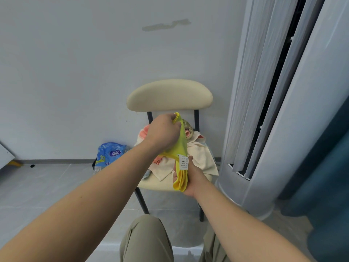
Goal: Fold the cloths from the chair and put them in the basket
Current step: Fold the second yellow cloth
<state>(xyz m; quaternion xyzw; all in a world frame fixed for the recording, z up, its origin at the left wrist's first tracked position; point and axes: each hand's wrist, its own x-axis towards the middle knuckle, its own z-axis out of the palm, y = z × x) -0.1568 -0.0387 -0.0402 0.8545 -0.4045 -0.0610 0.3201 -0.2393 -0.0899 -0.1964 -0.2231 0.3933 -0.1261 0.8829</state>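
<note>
The yellow cloth (182, 146) hangs in the air over the front of the chair (170, 95), stretched between both hands. The left hand (164, 133) pinches its upper end, fingers clenched round a bunched edge. The right hand (192, 176) grips the lower end, where the fabric is doubled into several layers, with the thumb against the side near the white label (183, 162).

The cloth's long axis runs nearly upright, leaning a little away from the person at the top. The folded end points down toward the seat edge.

It looks thin, light and limp, so it should sag wherever it is not held and keep no crease by itself. It seems neither slippery nor fragile. A pinch at corners or along a hem would probably control it best, since a grip in the middle would only bunch it. The layers in the right hand may slide apart if that grip loosens.

More cloths lie heaped on the seat, a cream cloth (200, 157) uppermost, with pink and patterned fabric behind it. No basket is in view. A blue packet (110, 152) sits on the floor by the wall, left of the chair.
</note>
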